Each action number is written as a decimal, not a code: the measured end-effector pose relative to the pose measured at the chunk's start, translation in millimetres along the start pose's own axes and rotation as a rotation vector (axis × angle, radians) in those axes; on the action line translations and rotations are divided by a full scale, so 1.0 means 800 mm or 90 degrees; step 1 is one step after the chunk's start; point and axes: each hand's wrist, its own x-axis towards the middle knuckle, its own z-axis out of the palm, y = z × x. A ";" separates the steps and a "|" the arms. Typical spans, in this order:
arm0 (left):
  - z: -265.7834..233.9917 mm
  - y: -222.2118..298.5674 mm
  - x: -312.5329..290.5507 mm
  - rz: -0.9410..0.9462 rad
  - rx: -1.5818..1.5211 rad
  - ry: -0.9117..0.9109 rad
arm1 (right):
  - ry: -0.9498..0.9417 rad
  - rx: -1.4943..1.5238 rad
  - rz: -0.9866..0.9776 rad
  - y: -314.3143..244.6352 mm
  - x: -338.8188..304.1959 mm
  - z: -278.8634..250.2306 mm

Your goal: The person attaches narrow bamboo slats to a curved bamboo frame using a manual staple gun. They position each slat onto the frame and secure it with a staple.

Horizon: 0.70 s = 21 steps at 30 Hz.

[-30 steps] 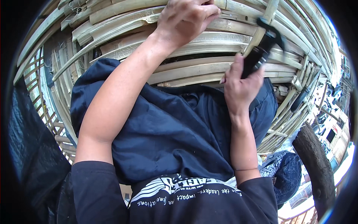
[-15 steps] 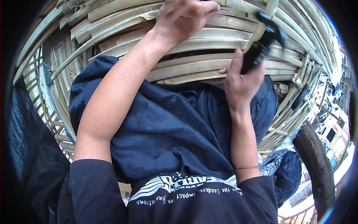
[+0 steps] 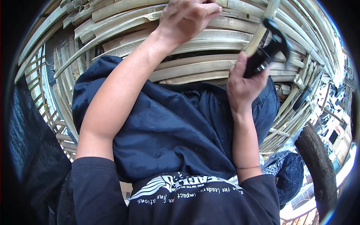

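Observation:
In the head view my right hand (image 3: pixel 245 84) is wrapped round the black grip of a hammer (image 3: pixel 258 62). The hammer is raised and tilted to the upper right, its dark head blurred by motion. Up at the top edge, my left hand (image 3: pixel 185 20) is over the split bamboo slats (image 3: pixel 202 67), its fingers bent and pressed together. Whatever they pinch is too small or hidden to make out. A narrow upright bamboo strip (image 3: pixel 258 37) crosses the slats just behind the hammer.
Dark blue cloth (image 3: pixel 168 123) covers my lap against the slats. A dark-handled tool (image 3: pixel 302 98) rests among bamboo strips on the right. Farther right stands a rough tree trunk (image 3: pixel 317 161) beside a dark patterned bundle (image 3: pixel 288 176). Black sheeting (image 3: pixel 32 150) hangs at the left.
The hammer has swung slightly downward and tilted more to the right in my right hand. My left hand stays at nearly the same spot on the slats.

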 end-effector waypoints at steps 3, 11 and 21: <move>-0.001 0.003 -0.007 -0.027 0.004 -0.033 | -0.163 -0.130 0.054 -0.015 -0.002 -0.002; -0.001 0.004 -0.010 -0.024 -0.017 -0.022 | -0.104 -0.017 0.096 -0.027 -0.013 0.005; -0.004 0.008 -0.004 -0.026 -0.023 -0.025 | -0.082 0.279 0.224 -0.020 0.000 -0.006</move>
